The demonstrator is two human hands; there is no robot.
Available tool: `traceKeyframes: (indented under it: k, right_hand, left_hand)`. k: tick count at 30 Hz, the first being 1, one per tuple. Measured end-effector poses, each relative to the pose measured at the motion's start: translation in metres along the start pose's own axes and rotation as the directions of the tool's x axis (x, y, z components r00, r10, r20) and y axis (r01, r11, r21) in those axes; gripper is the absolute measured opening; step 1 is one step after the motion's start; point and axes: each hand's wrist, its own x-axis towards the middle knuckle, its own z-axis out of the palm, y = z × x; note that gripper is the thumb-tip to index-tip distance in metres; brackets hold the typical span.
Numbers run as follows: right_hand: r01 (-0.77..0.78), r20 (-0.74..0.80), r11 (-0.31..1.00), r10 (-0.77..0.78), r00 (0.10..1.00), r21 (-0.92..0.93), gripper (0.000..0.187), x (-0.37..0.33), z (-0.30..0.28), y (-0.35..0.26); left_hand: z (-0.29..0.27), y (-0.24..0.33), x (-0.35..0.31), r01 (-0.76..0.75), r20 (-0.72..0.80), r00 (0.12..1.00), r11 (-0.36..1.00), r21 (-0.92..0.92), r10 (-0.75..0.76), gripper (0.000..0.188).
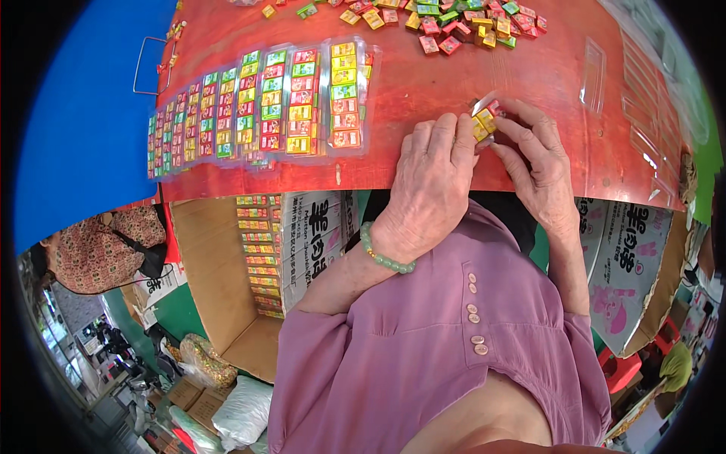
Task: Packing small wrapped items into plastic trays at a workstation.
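Observation:
Close to the table's near edge, my two hands meet around a clear plastic tray (485,97) that holds small yellow boxes (482,125) and a red one. My left hand (431,178) lies over the tray's left side with its fingers bent, covering much of it. A green bead bracelet circles that wrist. From the right, my right hand (535,163) curls its thumb and fingers about the small boxes at the tray's right edge. To the left stand rows of filled trays (344,94), packed with red, yellow and green boxes and overlapping one another.
Loose small boxes (461,23) are heaped at the table's far side. Unfilled clear trays (594,76) lie on the right. Below the edge, a cardboard box (215,250) holds filled trays; another carton (624,265) stands at right. A blue surface (83,113) adjoins the left.

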Motion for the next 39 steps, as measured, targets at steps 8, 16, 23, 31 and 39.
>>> traceKeyframes:
  k: [8,16,23,31,39]
  right_hand:
    - [-0.222,0.033,0.82,0.241,0.97,0.527,0.035,0.029,0.006,-0.019]
    - [-0.127,0.042,0.934,0.12,0.992,0.334,0.029,0.032,0.013,-0.011]
    - [-0.128,0.075,0.935,0.11,0.991,0.332,0.02,0.03,0.012,-0.004]
    - [-0.13,0.067,0.931,0.114,0.991,0.341,0.018,0.031,0.011,-0.002]
    - [-0.022,-0.018,0.992,0.025,1.0,0.126,0.021,0.055,-0.016,0.02]
  left_hand:
    - [-0.034,-0.003,0.006,0.019,-0.094,0.996,0.991,0.136,-0.006,0.048]
    - [-0.061,-0.034,0.011,0.198,-0.273,0.956,0.922,0.334,-0.106,0.045]
    - [-0.057,-0.039,0.017,0.355,-0.268,0.929,0.815,0.459,-0.253,0.047]
    - [-0.043,-0.037,0.019,0.326,-0.17,0.945,0.751,0.575,-0.28,0.058]
    - [-0.043,-0.045,0.012,0.317,-0.119,0.945,0.758,0.569,-0.306,0.055]
